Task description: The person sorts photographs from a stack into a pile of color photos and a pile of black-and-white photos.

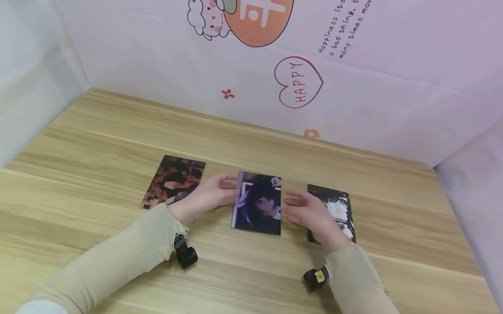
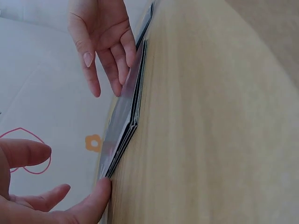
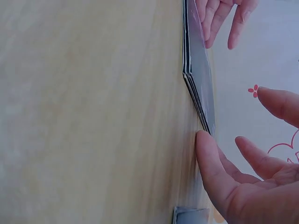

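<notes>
A small stack of glossy picture cards (image 1: 258,211), its top one showing a dark-haired figure in purple tones, lies flat in the middle of the table. Several thin layers show along the stack's edge (image 2: 138,93) in the left wrist view. At its left edge is my left hand (image 1: 210,195), fingers loosely extended and one fingertip right at the stack's corner. My right hand (image 1: 316,217) is by the opposite edge with relaxed fingers, a fingertip at the near corner in the right wrist view. Neither hand grips the stack.
A reddish-brown picture card (image 1: 176,174) lies to the left, partly under my left hand in the head view. To the right, a black-and-white card (image 1: 340,209) is partly covered by my right hand. A printed white curtain (image 1: 151,38) stands behind the wooden table (image 1: 236,300).
</notes>
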A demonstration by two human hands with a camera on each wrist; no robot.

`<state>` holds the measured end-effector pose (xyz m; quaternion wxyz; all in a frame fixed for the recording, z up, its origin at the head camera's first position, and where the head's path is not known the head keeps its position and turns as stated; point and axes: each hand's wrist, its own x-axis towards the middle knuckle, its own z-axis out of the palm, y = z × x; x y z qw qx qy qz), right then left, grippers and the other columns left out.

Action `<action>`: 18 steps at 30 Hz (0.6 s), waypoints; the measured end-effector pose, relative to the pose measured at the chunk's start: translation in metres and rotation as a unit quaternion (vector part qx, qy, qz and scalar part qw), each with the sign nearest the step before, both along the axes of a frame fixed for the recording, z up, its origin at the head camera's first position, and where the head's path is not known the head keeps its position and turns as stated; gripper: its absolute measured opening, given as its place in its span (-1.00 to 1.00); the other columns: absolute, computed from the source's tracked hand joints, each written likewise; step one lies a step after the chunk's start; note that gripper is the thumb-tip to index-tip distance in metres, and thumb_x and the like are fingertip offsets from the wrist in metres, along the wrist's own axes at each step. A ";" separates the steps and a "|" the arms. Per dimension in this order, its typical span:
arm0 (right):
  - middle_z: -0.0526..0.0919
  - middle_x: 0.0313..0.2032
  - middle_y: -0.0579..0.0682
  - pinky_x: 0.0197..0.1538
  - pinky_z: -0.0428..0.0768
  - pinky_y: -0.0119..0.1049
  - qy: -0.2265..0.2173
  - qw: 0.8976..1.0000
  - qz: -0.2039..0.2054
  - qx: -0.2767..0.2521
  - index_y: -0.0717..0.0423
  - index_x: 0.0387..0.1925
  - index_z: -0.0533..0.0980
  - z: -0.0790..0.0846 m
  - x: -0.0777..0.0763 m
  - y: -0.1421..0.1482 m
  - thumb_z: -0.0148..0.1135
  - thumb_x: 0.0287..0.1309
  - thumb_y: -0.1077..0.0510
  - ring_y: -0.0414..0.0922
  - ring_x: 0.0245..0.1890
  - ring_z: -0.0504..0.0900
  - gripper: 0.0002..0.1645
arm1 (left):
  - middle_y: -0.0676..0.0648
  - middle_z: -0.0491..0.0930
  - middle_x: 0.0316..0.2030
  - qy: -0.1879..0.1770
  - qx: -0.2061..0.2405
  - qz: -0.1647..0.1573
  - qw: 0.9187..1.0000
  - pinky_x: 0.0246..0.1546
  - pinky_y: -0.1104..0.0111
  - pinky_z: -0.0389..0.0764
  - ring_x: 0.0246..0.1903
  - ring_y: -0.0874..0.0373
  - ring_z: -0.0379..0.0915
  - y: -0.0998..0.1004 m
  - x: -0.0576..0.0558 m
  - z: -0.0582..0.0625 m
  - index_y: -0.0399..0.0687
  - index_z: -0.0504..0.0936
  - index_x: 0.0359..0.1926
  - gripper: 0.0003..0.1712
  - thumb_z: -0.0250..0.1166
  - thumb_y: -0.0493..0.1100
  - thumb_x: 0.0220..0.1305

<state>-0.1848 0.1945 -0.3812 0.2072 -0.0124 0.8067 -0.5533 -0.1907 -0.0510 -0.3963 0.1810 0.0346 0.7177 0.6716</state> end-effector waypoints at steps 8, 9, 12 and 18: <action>0.27 0.28 0.40 0.18 0.52 -0.17 0.002 1.000 0.008 -0.004 0.34 0.36 0.13 0.000 0.000 -0.002 0.10 0.23 0.35 0.20 0.23 0.39 -0.31 | -0.45 0.27 0.24 -0.004 0.005 -0.011 1.000 0.21 0.14 0.44 0.20 -0.21 0.33 -0.003 0.000 0.000 -0.37 0.14 0.36 -0.39 0.06 -0.36 0.33; 0.28 0.27 0.39 0.18 0.52 -0.17 0.004 1.000 0.008 -0.003 0.33 0.36 0.14 0.000 0.001 -0.003 0.11 0.22 0.35 0.19 0.22 0.40 -0.31 | -0.45 0.27 0.24 -0.005 0.006 -0.009 1.000 0.21 0.14 0.44 0.19 -0.22 0.34 -0.003 0.000 0.000 -0.37 0.14 0.36 -0.39 0.06 -0.37 0.33; 0.30 0.27 0.38 0.18 0.52 -0.16 0.010 1.000 0.015 0.003 0.31 0.36 0.15 0.000 0.002 -0.004 0.13 0.21 0.34 0.18 0.20 0.43 -0.30 | -0.46 0.28 0.23 0.000 0.003 -0.008 1.000 0.19 0.14 0.45 0.18 -0.23 0.35 -0.002 0.001 0.001 -0.39 0.14 0.36 -0.39 0.05 -0.37 0.33; 0.34 0.25 0.36 0.13 0.55 -0.14 0.033 0.998 0.033 0.043 0.27 0.34 0.19 0.001 0.003 -0.004 0.17 0.18 0.28 0.18 0.18 0.45 -0.29 | -0.43 0.31 0.22 -0.006 0.001 0.002 1.000 0.18 0.16 0.47 0.17 -0.21 0.37 -0.001 0.002 0.001 -0.37 0.16 0.35 -0.39 0.08 -0.38 0.31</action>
